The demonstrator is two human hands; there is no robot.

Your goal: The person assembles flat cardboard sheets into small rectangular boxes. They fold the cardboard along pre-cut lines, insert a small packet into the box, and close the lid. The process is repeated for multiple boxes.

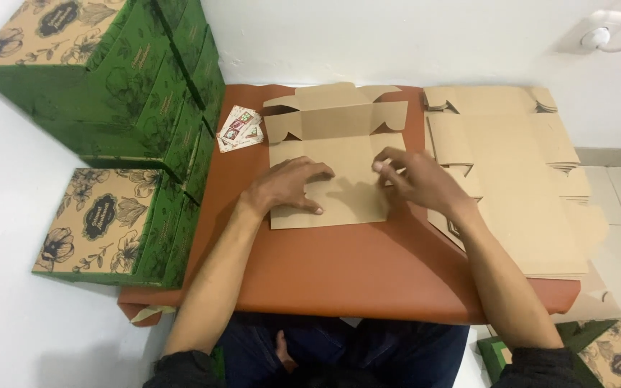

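Left hand flat, gripping nothing, on one brown carton blank | right hand pinching its edge | green floral boxes stacked left

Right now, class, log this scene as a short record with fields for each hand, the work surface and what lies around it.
left hand: flat, palm down on the unfolded cardboard box blank
right hand: fingers pinching the blank's right edge
surface: brown padded board
right of blank: stack of flat cardboard blanks
left side: finished green floral boxes
by the boxes: small pile of stickers
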